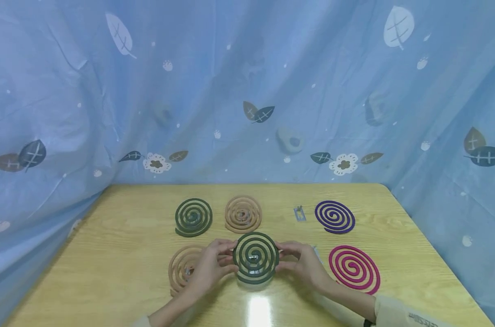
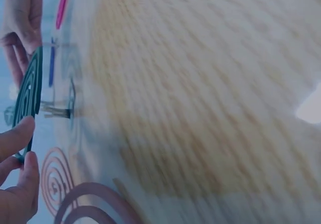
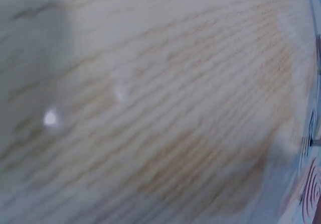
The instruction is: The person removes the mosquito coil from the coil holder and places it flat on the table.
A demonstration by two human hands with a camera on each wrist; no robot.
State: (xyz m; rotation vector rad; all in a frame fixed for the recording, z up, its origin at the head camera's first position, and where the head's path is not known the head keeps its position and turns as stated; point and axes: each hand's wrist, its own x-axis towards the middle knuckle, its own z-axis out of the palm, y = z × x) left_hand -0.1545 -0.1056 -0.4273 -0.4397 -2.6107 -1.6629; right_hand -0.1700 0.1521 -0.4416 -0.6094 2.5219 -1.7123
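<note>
Both hands hold a dark green mosquito coil [image 1: 256, 253] by its opposite edges, near the table's front middle. My left hand [image 1: 208, 268] pinches the left rim between thumb and fingers. On the right rim, my right hand [image 1: 306, 264] grips in the same way. Through the coil's gaps shows a small metal stand [image 1: 253, 270]. In the left wrist view the coil [image 2: 31, 86] is tilted, its face turned away from the camera, and the upright metal stand [image 2: 71, 98] is beyond it. A tan coil [image 1: 176, 272] lies partly hidden behind my left hand.
Further back lie another green coil [image 1: 193, 217], a tan coil [image 1: 243, 214] and a purple coil [image 1: 335, 217]. A magenta coil [image 1: 354, 269] is beside my right forearm. One metal stand piece [image 1: 299, 213] lies flat; another [image 1: 317, 254] shows beside my right hand. A blue curtain [image 1: 247, 150] borders the wooden table [image 1: 120, 236].
</note>
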